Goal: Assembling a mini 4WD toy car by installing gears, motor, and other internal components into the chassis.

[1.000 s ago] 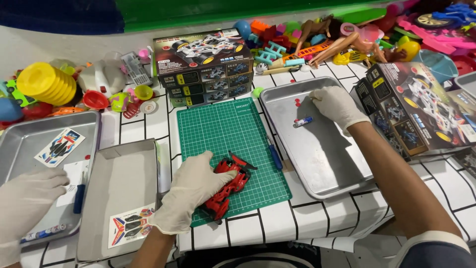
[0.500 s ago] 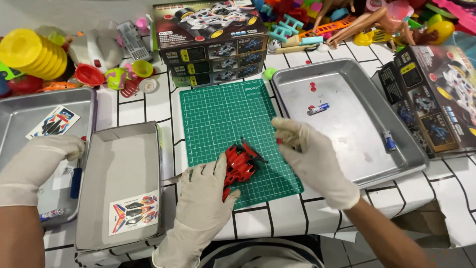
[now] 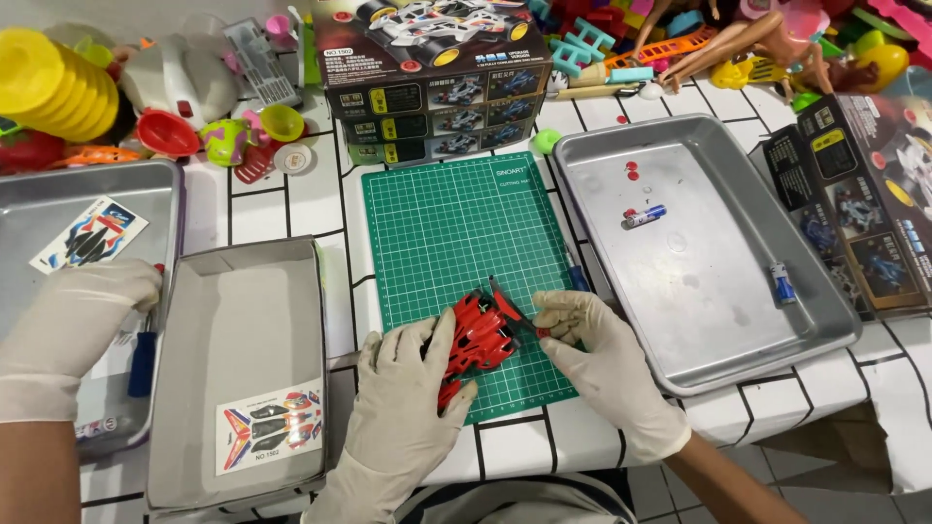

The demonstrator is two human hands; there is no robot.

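Far left, a co-worker's gloved hand rests in a metal tray at the counter's left edge, beside a loose sticker sheet in red, blue and black. Next over is an open grey cardboard box lid with another car-shaped sticker sheet lying in its near corner.

Middle of the counter: the green cutting mat, and at its near edge the red toy car body. The left hand cups it from the near side, fingers curled around it, while the right hand pinches a thin bit sticking out of its right side. It looks like light, thin, stiff plastic, probably snappable at the spindly bits, and gloves make it slippy, so I'd hold the chunky middle shell.

Behind the mat sits a stack of dark kit boxes with race car pictures and yellow panels. Right of the mat is a big metal tray holding a battery. At the right edge, one more dark kit box lying tilted.
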